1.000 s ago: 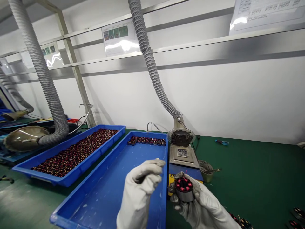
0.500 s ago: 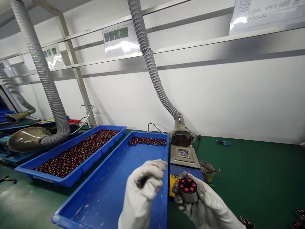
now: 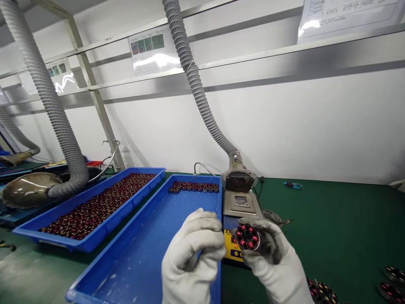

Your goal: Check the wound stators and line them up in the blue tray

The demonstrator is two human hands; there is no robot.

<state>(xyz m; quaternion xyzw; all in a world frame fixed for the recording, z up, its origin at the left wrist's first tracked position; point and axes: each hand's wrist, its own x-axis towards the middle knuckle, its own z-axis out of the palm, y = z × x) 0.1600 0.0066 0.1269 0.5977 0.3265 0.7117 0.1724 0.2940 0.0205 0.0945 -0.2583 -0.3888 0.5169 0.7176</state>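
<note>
My right hand (image 3: 274,249), in a white glove with darkened fingertips, grips a round part (image 3: 247,237) with red coils around a dark centre, its coil face turned toward the camera. Just left of it, my left hand (image 3: 196,253) is raised over the near blue tray (image 3: 136,249); its gloved fingers are curled with the tips close together, and whatever lies between them is hidden or too small to name. Behind the right hand stands a soldering machine (image 3: 242,204) with a metal top and a yellow front panel.
A row of coil parts (image 3: 193,187) lines the near tray's far end. Another blue tray (image 3: 85,245) at left is full of them. A grey duct hose (image 3: 199,80) reaches the machine. Blue pliers (image 3: 292,185) and loose parts (image 3: 394,274) lie on the green table (image 3: 341,228).
My right hand has turned the part so its coil face points more toward the camera, and raised it slightly. My left hand has moved a little right, nearer to it. The view shifted slightly.
</note>
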